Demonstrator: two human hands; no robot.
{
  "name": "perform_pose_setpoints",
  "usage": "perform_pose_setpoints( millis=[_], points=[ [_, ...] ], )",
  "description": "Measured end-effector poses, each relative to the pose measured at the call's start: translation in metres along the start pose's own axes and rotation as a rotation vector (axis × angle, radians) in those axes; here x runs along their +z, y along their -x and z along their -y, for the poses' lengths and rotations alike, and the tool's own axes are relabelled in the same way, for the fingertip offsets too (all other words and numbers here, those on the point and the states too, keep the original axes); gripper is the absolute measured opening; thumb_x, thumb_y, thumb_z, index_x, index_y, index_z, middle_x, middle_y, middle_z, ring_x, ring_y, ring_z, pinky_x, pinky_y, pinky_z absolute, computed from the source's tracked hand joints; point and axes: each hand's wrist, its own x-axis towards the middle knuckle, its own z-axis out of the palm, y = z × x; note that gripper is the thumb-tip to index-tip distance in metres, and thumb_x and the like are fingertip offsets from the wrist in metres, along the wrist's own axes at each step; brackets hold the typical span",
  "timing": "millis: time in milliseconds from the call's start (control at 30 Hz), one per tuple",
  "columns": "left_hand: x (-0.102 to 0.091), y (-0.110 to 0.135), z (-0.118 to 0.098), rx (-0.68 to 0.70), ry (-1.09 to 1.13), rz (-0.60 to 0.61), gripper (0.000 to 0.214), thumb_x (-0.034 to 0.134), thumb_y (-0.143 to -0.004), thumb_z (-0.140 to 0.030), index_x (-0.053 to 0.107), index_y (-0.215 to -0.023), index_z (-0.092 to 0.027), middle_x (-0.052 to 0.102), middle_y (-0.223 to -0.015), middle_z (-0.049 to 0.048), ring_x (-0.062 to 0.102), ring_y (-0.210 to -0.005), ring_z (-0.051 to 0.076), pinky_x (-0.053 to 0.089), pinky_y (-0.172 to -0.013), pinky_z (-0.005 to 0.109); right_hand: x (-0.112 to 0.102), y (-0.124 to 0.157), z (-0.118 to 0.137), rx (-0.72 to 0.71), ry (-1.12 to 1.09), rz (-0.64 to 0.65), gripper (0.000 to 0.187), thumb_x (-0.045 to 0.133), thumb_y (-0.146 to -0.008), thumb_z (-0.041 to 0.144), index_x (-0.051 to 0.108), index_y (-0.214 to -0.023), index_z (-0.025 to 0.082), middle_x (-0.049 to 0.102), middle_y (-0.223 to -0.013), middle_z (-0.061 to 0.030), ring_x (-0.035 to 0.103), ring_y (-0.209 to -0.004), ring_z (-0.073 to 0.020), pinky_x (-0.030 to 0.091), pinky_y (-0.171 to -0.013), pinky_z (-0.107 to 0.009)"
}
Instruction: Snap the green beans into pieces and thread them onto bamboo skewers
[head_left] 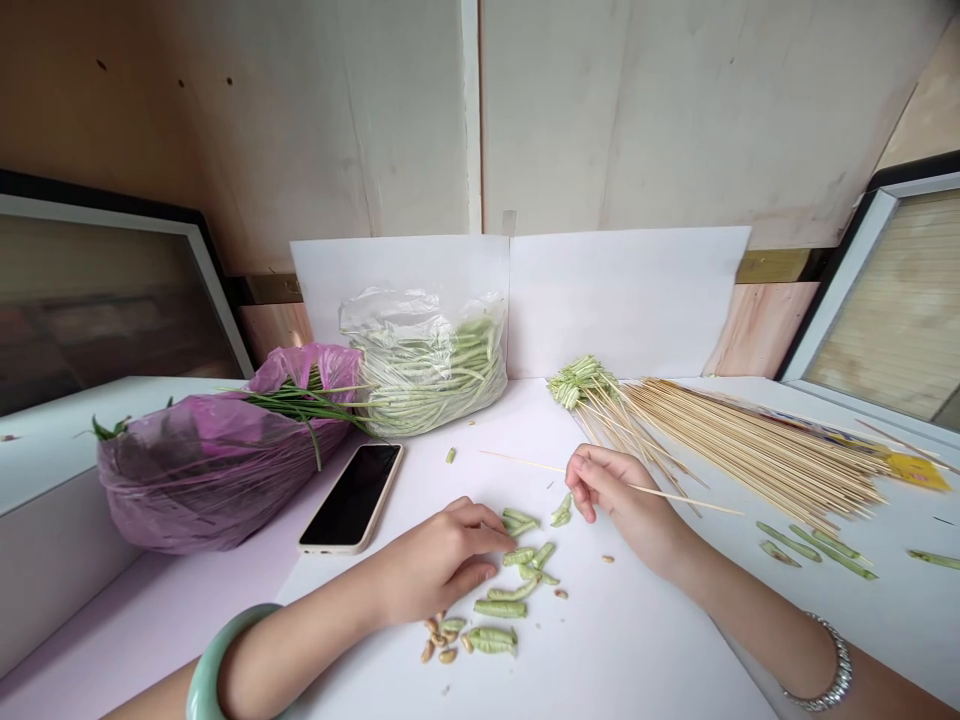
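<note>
My right hand [619, 495] pinches a thin bamboo skewer [525, 461], which lies nearly level and points left over the white surface. Bare wood shows along the skewer where it is in sight. My left hand [442, 560] hovers low at the left edge of a loose group of short green bean pieces [501, 608], thumb and fingers apart. Its fingertips are close to the upper pieces; whether they touch one I cannot tell. Several tan bean seeds [448, 656] lie below that hand. One split bean piece [561, 512] rests just under my right fingers.
Left stand a purple bag of greens [217, 470], a phone [352, 498] and a clear bag of long beans [427, 385]. At the right lie many bamboo skewers [750, 450], skewers with bunched bean pieces [581, 382] and loose bean lengths [840, 555]. White boards [622, 300] stand behind.
</note>
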Motion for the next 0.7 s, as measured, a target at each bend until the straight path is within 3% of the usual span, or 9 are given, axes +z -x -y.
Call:
perform_pose_setpoints(
  millis=[333,500,700],
  points=[
    [0.001,0.001,-0.002,-0.041,-0.035,0.041,0.051,0.047,-0.086,-0.016,0.044,-0.134,-0.032,0.050,-0.123,0.0087,0.049,-0.111,0.022,0.041,-0.097,0.036,-0.001,-0.005,-0.006,0.011,0.019,-0.041,0.038,0.061,-0.076,0.051,0.057,-0.059,0.018,0.048,-0.052,0.0047,0.041,-0.042,-0.0087,0.034,-0.046,-0.026],
    [0.001,0.000,0.001,-0.150,-0.080,-0.024,0.050,0.045,-0.087,-0.019,0.040,-0.136,-0.025,0.049,-0.117,0.0110,0.051,-0.105,0.022,0.043,-0.094,0.036,0.000,-0.007,-0.008,0.013,0.004,-0.058,0.038,0.061,-0.075,0.051,0.056,-0.058,0.018,0.047,-0.050,0.0052,0.041,-0.041,-0.0080,0.034,-0.044,-0.025],
    [-0.002,-0.002,0.009,-0.065,-0.166,-0.050,0.036,0.046,-0.087,-0.016,0.058,-0.120,-0.021,0.057,-0.118,0.0114,0.049,-0.109,0.024,0.042,-0.095,0.038,0.002,-0.007,-0.007,-0.002,-0.009,-0.076,0.039,0.062,-0.074,0.052,0.057,-0.058,0.018,0.047,-0.050,0.0050,0.041,-0.041,-0.0081,0.034,-0.043,-0.024]
  ],
)
